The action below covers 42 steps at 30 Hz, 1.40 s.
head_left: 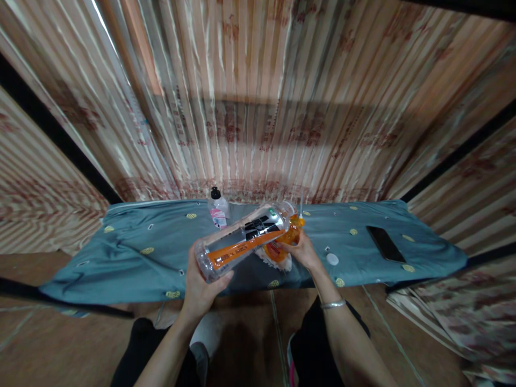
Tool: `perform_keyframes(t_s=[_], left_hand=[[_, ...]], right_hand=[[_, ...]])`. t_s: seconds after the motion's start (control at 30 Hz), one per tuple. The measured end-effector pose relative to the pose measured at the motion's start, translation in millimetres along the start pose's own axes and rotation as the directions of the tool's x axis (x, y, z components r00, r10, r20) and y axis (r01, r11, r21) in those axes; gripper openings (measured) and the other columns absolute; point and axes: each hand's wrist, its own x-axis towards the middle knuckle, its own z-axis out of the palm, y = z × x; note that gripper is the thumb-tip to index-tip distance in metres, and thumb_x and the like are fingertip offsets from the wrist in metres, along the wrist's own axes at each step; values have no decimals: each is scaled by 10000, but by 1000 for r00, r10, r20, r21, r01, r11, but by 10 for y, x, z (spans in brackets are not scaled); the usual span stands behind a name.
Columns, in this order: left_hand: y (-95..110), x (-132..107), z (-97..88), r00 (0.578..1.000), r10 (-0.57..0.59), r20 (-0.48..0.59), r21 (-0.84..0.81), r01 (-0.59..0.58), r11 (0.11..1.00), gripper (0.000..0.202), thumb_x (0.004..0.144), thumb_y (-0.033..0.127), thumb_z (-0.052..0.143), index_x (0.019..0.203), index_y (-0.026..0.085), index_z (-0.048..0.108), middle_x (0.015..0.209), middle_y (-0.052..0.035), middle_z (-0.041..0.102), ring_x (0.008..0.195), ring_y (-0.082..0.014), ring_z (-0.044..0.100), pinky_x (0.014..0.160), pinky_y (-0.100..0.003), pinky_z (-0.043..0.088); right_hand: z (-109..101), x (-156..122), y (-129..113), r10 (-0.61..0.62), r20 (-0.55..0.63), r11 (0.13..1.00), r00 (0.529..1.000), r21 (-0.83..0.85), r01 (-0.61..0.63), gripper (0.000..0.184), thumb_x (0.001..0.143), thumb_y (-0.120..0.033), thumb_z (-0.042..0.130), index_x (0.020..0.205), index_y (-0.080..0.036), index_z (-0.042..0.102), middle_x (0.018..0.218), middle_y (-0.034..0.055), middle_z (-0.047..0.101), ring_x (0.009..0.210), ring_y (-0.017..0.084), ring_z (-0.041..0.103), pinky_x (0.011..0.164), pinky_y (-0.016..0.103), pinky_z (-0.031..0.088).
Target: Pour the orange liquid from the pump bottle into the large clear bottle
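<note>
My left hand [203, 287] is wrapped round the base of a large clear plastic bottle [242, 242] with an orange and black label. The bottle is tilted, its neck up and to the right. In my right hand [304, 250] is a smaller bottle of orange liquid [292, 232], close against the clear bottle's neck and partly hidden by it. Whether the two mouths touch I cannot tell. Under them lies a crumpled white cloth [282, 262]. To the right of my right hand, a round white cap [332, 259] rests on the blue-green cloth.
A bottle with a black cap and pink label [218, 210] stands at the back left. A black phone [385, 244] lies at the right on the cloth-covered surface [141, 269]. Black frame bars flank it, and striped curtains [250, 134] hang behind.
</note>
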Motion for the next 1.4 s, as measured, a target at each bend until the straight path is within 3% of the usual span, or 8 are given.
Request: perform_keyframes(t_s=[0.8,1.4], left_hand=[[53,12,15,999,36,-7,-13,-36,999,815,578,525,893,1253,217,556,1177,-92,684,1063,-298,722,909,-429,628],[42,10,22,1000,9,-8,-23,-9,1000,896,543,560,917,1274,211,535,1205,-105,674,1114,-319,710,985,-470,595]], right_hand=[[22,-34,-52,0,9,1000,1000,13,0,763,547,-599,943,1152,-233,657,1154,118,789,1105,355,746,1020,527,586],[12,-8,-29,-24,11,1000,1000,12,24,699,562,-575,934,1111,-238,663,1095,86,803,1038,326,760,961,485,609]])
